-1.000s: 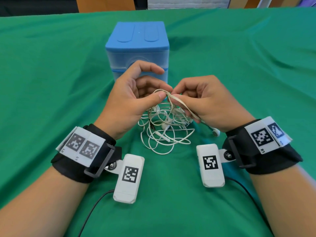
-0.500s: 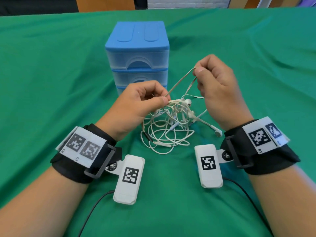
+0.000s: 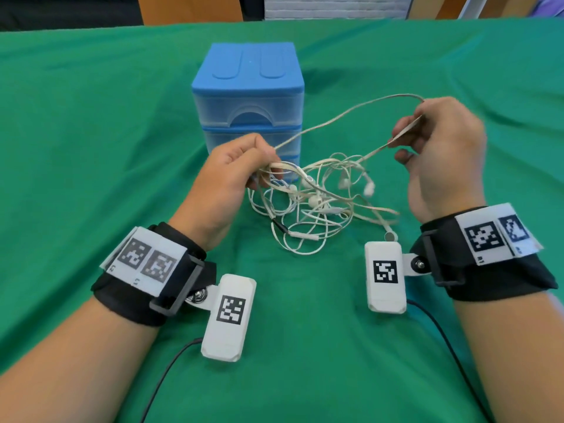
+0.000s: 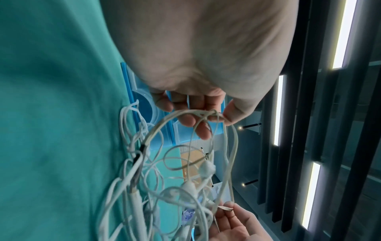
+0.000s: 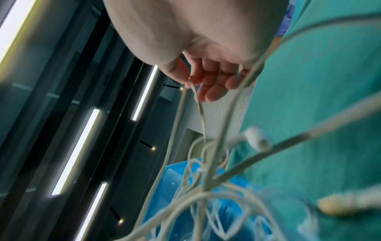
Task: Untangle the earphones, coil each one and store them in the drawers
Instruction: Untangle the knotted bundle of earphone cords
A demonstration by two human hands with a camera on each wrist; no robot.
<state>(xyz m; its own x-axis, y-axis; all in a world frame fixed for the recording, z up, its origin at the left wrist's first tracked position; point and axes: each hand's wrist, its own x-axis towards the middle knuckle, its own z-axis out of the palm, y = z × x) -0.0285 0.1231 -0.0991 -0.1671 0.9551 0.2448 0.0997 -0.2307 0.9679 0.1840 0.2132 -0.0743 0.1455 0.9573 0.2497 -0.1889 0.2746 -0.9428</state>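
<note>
A tangle of white earphones (image 3: 317,203) lies on the green cloth (image 3: 91,148) in front of a blue set of drawers (image 3: 247,99), whose drawers are closed. My left hand (image 3: 244,166) pinches a bunch of cables (image 4: 214,115) at the tangle's upper left edge. My right hand (image 3: 427,138) is raised to the right of the drawers and pinches a flat cable (image 5: 190,84) between thumb and fingers. A long loop of that flat cable (image 3: 351,112) arcs through the air between the two hands. Several earbuds (image 3: 369,187) hang within the knot.
The drawer unit stands just behind the hands at the table's middle. Wrist cameras (image 3: 385,276) and their black leads (image 3: 171,370) hang below both wrists over the cloth. Wooden furniture (image 3: 189,9) stands beyond the table's far edge.
My right hand has pulled up and to the right with the flat cable, drawing a long loop out of the tangle. My left hand stayed pinching the bunch, and the tangle has spread out.
</note>
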